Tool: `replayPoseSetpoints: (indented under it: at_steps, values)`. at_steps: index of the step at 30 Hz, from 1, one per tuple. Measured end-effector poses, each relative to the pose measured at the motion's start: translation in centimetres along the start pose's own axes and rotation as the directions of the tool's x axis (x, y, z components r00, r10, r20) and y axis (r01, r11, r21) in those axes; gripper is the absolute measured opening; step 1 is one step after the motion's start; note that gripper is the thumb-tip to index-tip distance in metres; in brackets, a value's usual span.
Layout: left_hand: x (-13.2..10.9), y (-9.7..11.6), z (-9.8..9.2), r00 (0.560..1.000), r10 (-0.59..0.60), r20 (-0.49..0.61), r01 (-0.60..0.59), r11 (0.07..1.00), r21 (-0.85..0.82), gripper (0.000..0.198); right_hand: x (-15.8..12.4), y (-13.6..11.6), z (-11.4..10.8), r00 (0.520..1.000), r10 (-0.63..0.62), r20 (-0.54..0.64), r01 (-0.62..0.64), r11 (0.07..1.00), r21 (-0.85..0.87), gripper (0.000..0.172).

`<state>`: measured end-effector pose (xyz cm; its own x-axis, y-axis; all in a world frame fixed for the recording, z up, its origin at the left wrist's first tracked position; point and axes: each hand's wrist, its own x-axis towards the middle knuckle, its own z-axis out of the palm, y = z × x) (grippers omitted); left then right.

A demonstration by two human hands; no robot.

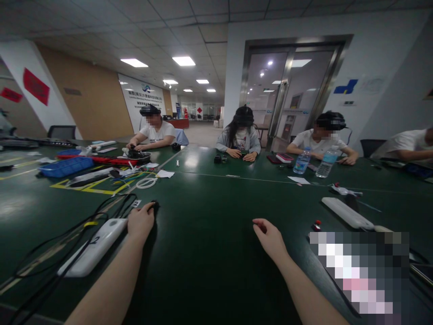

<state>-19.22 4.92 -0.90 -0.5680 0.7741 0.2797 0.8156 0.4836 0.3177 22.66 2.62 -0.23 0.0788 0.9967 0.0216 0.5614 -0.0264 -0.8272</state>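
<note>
My left hand is closed at the fingertips on a small black object on the green table. Its exact kind I cannot make out. Beside that wrist lies a white power bank-like case marked with a 2, and a paper tag with the same number sits just behind the hand. Black cables loop around the case. My right hand is apart from the left, over the right half of the table, fingers loosely curved with a gap at the thumb. Nothing shows in it.
A blue tray, loose wires and a white coiled cable lie at the left. Two water bottles stand at the right, past a long white device and a blurred-out panel. Several people sit across the table.
</note>
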Motion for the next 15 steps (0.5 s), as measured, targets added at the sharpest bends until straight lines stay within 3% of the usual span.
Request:
replayPoseSetpoints:
  at_steps: [4, 15]
  values:
    - [0.01, 0.20, 0.04, 0.999, -0.039, 0.021, 0.039, 0.999, -0.009, 0.043, -0.03, -0.11, -0.13, 1.000, 0.003, 0.011, -0.004, 1.000, 0.002, 0.025]
    - [0.91, -0.67, 0.89, 0.999, 0.002, 0.037, -0.003, 0.999, 0.034, 0.043, -0.20, -0.42, -0.20, 0.999, 0.019, 0.036, -0.019, 1.000, 0.023, 0.025]
